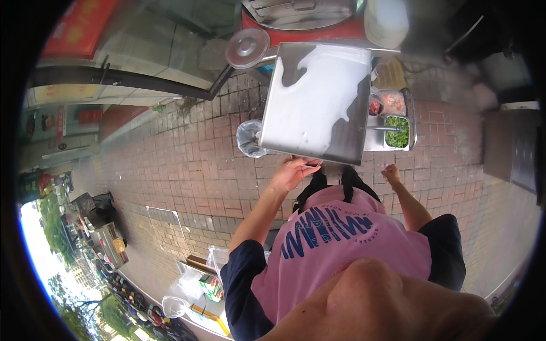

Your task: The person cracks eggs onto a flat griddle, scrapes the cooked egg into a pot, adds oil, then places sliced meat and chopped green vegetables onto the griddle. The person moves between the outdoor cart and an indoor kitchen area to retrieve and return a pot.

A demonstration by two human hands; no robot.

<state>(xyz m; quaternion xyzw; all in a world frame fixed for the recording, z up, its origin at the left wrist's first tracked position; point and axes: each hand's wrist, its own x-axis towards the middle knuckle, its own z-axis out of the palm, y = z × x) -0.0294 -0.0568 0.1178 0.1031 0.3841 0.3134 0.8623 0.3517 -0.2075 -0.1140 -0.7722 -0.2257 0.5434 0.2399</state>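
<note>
My left hand (294, 171) grips the handle at the near edge of a flat metal tray (360, 145). White liquid batter (315, 102) covers much of the tray, with bare metal showing at the right side and the upper left. The tray lies tilted in front of me. My right hand (391, 174) is held low to the right of the tray, fingers curled; whether it holds anything small cannot be told. Right of the tray, a metal container of chopped greens (397, 138) has a utensil handle (386, 128) over it, beside containers of pinkish food (392, 101) and red food (375, 106).
A round steamer (303, 13) stands beyond the tray, with a round lid (247, 47) to its left and a white bucket (386, 23) to its right. A bin with a plastic liner (249, 138) is left of the tray. A side table (213, 313) with bags is behind left.
</note>
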